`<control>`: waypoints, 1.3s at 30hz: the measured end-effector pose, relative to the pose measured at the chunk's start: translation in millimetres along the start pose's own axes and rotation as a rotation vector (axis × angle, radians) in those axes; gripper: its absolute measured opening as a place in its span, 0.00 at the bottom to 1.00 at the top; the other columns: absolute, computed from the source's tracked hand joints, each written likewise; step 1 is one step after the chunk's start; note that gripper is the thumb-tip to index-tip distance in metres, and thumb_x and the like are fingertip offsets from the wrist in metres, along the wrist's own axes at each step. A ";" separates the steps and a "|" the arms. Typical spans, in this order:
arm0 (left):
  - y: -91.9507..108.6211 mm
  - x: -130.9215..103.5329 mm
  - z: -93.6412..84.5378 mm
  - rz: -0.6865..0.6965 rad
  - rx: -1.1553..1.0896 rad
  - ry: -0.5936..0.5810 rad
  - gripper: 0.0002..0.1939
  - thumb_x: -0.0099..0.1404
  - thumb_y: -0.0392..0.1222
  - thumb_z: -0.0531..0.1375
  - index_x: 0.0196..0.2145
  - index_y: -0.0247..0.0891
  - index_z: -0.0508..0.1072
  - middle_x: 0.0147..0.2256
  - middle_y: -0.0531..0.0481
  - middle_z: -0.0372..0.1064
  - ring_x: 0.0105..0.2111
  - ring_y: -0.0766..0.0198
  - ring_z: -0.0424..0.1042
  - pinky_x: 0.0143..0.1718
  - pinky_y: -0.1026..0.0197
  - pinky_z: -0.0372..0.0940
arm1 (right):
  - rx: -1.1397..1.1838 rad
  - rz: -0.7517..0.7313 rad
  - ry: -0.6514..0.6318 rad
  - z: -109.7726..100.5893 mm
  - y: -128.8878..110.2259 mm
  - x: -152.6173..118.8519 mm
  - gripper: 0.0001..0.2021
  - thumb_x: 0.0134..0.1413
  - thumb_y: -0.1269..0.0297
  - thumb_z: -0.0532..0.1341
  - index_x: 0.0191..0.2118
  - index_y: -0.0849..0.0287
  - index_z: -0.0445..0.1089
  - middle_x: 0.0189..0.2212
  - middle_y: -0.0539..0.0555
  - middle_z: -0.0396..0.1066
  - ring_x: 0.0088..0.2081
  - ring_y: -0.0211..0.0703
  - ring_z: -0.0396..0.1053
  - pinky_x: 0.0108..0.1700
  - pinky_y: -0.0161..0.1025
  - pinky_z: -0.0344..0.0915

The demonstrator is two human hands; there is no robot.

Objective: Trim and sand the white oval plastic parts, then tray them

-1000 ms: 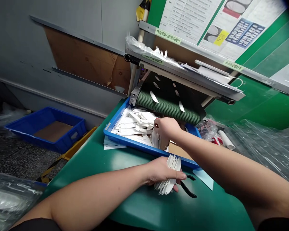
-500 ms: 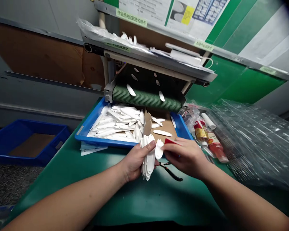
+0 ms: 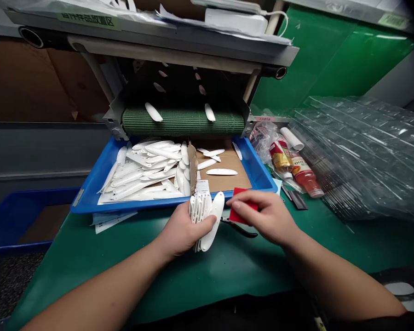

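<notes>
My left hand (image 3: 184,230) grips a stack of long oval white plastic parts (image 3: 213,223), its thumb pressed on the outermost one. Just to the right, my right hand (image 3: 267,214) pinches a flat red square piece (image 3: 243,207), apart from the stack. On the table between my hands lie pliers with black handles (image 3: 241,230), partly covered. Beyond them stands a blue tray (image 3: 162,205) with a heap of similar white parts (image 3: 152,168) in its left side. A few more rest on cardboard to the right of a cardboard divider (image 3: 192,165).
A green conveyor belt (image 3: 182,122) carrying white parts ends above the tray, under a metal shelf (image 3: 193,50). On the right are bottles (image 3: 305,177), plastic bags and stacked clear plastic trays (image 3: 372,161). Another blue bin (image 3: 55,197) stands at lower left.
The view has moved closer and lower. My right hand with the red piece has drawn away from the white parts, and the outer part now leans under my left thumb.
</notes>
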State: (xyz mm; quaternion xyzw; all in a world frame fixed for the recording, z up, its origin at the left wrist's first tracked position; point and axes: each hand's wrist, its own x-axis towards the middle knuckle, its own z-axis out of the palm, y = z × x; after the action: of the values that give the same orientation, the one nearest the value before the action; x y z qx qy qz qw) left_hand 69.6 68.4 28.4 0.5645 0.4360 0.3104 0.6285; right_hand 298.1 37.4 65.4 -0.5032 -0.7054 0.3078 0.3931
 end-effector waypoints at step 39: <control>3.2 0.8 -7.6 0.881 0.758 -0.366 0.19 0.67 0.32 0.64 0.55 0.44 0.77 0.32 0.52 0.81 0.27 0.63 0.78 0.30 0.60 0.65 | 0.666 0.581 -0.166 5.9 32.0 -4.6 0.15 0.56 0.58 0.70 0.44 0.64 0.83 0.17 0.46 0.68 0.15 0.30 0.57 0.16 0.28 0.52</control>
State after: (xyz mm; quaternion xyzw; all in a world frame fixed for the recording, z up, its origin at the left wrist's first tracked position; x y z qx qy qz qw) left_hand 63.4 73.0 31.6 0.9203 0.1264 0.2623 0.2612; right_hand 308.8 42.6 34.7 -0.5002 -0.4265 0.6550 0.3727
